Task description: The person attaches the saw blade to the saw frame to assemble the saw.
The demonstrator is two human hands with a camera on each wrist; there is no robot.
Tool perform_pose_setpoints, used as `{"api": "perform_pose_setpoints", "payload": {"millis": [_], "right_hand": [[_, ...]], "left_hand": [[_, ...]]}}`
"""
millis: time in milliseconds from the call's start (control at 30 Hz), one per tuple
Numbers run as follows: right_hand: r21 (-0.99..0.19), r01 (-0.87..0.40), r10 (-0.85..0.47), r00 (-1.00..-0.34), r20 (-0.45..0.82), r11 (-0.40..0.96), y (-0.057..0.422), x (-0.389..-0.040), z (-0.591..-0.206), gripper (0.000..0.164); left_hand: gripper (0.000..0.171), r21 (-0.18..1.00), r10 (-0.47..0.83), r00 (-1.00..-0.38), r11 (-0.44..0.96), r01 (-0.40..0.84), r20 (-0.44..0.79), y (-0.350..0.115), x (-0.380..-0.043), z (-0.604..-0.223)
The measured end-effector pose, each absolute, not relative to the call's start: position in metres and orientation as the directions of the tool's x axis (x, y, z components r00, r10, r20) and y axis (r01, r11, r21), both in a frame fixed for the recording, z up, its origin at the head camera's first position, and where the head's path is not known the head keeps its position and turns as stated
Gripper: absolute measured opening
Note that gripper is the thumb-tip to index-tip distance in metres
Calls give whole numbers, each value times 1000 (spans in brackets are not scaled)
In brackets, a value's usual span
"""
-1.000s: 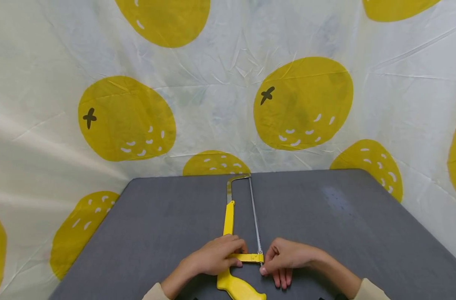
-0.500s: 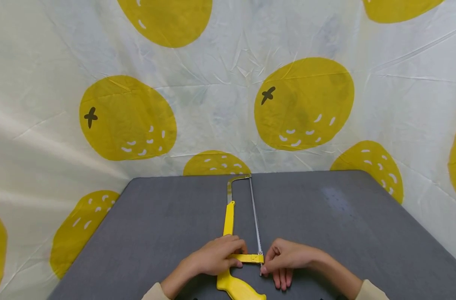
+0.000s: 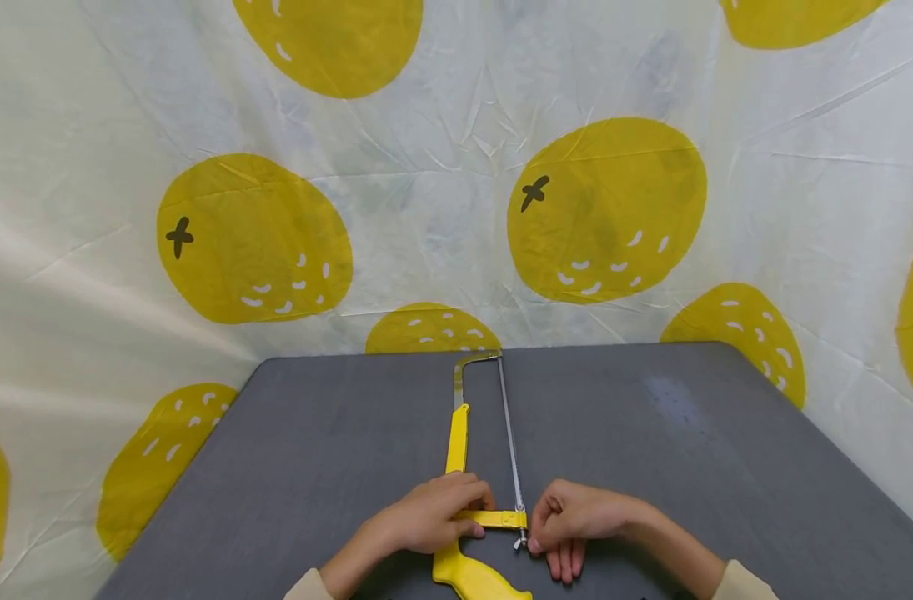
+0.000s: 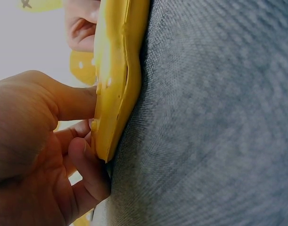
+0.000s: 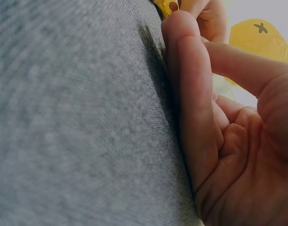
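A hacksaw (image 3: 457,442) with a yellow frame and yellow handle (image 3: 480,577) lies flat on the table. Its thin blade (image 3: 511,442) runs along the right side. My left hand (image 3: 435,512) grips the frame where the yellow crosspiece (image 3: 501,519) meets the handle, thumb on the near side. In the left wrist view that thumb presses against the yellow handle (image 4: 116,89). At the blade's near end my right hand (image 3: 582,512) holds a small metal wing nut (image 3: 519,544) by its right side with curled fingertips. The right wrist view hides the nut behind my fingers (image 5: 195,89).
Grey fabric covers the table (image 3: 336,433). A white curtain (image 3: 426,225) printed with yellow fruit hangs right behind the table's far edge and along its sides. The saw's far end reaches close to that edge.
The right fingertips have shifted slightly to the right, and the wing nut, mostly covered earlier, now shows turned to the left. The left hand and the saw stay in place.
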State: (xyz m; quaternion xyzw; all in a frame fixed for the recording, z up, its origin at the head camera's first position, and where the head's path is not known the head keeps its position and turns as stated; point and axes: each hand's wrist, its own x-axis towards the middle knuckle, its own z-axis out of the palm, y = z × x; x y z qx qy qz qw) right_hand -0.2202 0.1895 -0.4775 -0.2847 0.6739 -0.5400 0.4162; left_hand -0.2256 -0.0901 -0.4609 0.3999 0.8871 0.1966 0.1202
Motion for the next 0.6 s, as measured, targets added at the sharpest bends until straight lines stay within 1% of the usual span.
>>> {"api": "perform_pose_setpoints", "payload": {"millis": [133,367,600], "right_hand": [[-964,79,-828,-497,-258,253,189,-220,-477,27],[-966,90,-833,-491,-255,242,188,-219,-477,32],[-964,104,-829,-493,-263,245,188,-220,-476,30]], "left_hand": [[14,451,749,-659,613,649,-70,-90,-225,-460],[14,449,745,-663,620,644,-78,-90,-225,-461],[14,452,741,-667,623,639,-79,-89,-224,-459]]}}
